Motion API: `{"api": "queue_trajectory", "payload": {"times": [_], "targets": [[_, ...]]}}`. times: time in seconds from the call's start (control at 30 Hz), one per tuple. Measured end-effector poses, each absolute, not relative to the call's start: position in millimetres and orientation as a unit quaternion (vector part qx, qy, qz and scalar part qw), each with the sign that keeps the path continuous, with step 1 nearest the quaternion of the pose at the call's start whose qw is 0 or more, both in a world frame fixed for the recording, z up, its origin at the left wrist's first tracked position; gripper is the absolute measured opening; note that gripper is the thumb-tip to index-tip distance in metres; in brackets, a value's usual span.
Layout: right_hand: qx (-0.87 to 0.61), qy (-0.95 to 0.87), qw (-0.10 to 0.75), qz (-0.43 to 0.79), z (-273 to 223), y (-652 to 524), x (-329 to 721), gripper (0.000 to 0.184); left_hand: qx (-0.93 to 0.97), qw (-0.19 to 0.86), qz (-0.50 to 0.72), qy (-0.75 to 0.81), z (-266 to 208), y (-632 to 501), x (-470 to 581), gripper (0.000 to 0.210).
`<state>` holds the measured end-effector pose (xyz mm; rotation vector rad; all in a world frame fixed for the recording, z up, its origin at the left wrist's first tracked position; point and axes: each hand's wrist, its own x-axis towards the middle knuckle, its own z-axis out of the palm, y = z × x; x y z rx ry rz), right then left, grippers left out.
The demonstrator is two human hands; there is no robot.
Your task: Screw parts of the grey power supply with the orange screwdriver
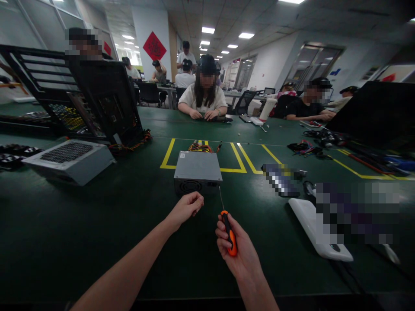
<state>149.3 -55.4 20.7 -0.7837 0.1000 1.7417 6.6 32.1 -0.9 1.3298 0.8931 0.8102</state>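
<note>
A grey computer power supply point(198, 166) rests on the green table, its fan grille and socket side facing me and its bundled cables point(202, 147) behind it. My right hand point(242, 247) is wrapped round the orange and black handle of a screwdriver point(232, 237). The thin shaft points up and away, its tip close to the supply's lower right corner; contact there is unclear. Just in front of the fan side, my left hand point(186, 208) has its fingers curled and pressed together. Whatever may be between those fingertips is hidden.
To the left stand another power supply point(73, 157) and an open black computer case point(106, 95). A white power bank point(319, 229) lies on the right, near loose cables point(306, 147). Yellow tape point(241, 163) marks the table. Across it sits a person point(202, 95).
</note>
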Motion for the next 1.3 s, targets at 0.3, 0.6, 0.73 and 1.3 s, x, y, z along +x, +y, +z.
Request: {"api": "queue_trajectory", "payload": {"times": [0.3,0.6,0.73,1.3], "targets": [[-0.354,0.036,0.593,0.722,24,-51,146,0.007,0.629,0.550,0.367,0.408,4,29,5,0.035],[-0.335,0.020,0.562,0.756,25,-53,150,0.021,0.695,0.328,0.423,0.481,7,24,0,0.039],[-0.338,0.021,0.596,0.728,29,-57,150,0.015,0.745,0.158,0.443,0.472,13,21,-2,0.027],[-0.351,0.070,0.568,0.741,30,-60,148,0.011,0.787,-0.018,0.422,0.450,10,29,0,0.034]]}}
